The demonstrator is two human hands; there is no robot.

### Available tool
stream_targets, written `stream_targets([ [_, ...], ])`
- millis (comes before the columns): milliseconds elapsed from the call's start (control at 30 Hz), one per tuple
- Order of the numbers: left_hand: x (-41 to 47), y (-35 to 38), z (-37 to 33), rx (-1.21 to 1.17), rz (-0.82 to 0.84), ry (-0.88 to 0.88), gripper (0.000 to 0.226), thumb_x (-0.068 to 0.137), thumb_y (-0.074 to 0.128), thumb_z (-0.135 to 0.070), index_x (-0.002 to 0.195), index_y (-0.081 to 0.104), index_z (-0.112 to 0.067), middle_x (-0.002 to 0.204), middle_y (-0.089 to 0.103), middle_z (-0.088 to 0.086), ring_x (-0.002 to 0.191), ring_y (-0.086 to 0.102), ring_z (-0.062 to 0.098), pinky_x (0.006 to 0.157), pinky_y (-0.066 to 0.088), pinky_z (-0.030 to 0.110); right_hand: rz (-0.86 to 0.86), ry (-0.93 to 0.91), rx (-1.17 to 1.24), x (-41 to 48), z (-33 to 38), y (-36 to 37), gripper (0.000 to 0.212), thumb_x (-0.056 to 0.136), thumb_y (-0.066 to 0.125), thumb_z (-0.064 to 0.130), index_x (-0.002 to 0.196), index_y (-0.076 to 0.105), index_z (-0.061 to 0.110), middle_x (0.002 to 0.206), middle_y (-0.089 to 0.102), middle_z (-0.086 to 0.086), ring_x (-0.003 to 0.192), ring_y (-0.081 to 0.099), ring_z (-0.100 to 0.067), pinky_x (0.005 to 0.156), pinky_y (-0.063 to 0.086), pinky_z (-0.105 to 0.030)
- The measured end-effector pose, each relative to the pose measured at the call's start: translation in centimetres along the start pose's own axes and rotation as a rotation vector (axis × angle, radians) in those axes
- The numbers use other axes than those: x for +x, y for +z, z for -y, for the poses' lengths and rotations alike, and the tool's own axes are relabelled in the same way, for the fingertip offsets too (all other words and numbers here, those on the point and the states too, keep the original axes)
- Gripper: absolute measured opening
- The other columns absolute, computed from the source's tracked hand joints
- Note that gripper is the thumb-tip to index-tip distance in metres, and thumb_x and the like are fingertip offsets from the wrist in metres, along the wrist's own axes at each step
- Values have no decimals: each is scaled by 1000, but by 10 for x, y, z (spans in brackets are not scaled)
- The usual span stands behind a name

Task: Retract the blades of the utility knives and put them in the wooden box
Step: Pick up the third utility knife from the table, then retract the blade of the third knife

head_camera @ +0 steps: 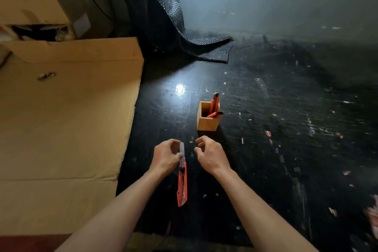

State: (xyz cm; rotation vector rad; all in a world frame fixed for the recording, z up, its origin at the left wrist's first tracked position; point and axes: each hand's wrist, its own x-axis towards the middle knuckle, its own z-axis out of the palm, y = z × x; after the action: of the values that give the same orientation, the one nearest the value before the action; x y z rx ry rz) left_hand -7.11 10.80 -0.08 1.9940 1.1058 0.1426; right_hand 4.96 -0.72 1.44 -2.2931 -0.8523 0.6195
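head view: my left hand (166,154) is pinching the red utility knife (182,185) near its blade end, fingertips on the exposed metal blade (181,152) just above the black slider knob (181,168). the knife runs roughly 12 to 6, blade out toward 12, red handle hanging back toward me, lifted off the dark work surface (266,149) as far as i can tell. my right hand (210,156) is at 3 o'clock of the blade, near but not touching — fingers loosely curled, holding nothing.

wooden box (207,117) stands upright on the surface at 12 o'clock from my hands, close beyond them. two more red knives sit in it — one (214,102) leaning nearly upright against the far right corner, the other (215,114) tipped low over the right rim.

big cardboard box (67,108) fills 9 to 10 o'clock, its edge beside my left forearm. dark bubble wrap sheet (194,45) drapes down onto the surface at 12, well beyond the wooden box.
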Motion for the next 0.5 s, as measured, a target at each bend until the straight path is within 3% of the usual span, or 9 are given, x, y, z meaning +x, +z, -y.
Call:
stream_targets([
  [167,-30,12,32,7,97,-116,48,81,83,-15,127,68,-14,119,73,2,105,68,12,89,52,21,175,114,-4,-33,-8,36,22,91,66,26,113,64,24,108,68,3,96,66,-14,83,58,-36],
  [300,-47,26,52,-22,177,-195,38,83,79,-9,119,72,-17,111,76,0,93,67,7,82,54,19,287,198,53,-55,-19,57,17,91,66,24,108,64,27,94,68,7,82,67,-6,78,60,-34],
  [400,-58,36,57,-86,184,-201,32,84,77,-7,115,75,-17,103,76,-5,87,67,1,74,51,12,272,190,124,-70,-24,69,18,91,67,26,109,66,27,95,69,6,85,68,-5,80,60,-33],
  [500,-64,42,59,-188,168,-249,32,84,77,-3,112,76,-19,96,75,-9,86,68,0,70,52,13,205,175,146,-78,-29,75,20,88,68,24,107,68,31,98,67,9,88,67,-5,82,60,-33],
])
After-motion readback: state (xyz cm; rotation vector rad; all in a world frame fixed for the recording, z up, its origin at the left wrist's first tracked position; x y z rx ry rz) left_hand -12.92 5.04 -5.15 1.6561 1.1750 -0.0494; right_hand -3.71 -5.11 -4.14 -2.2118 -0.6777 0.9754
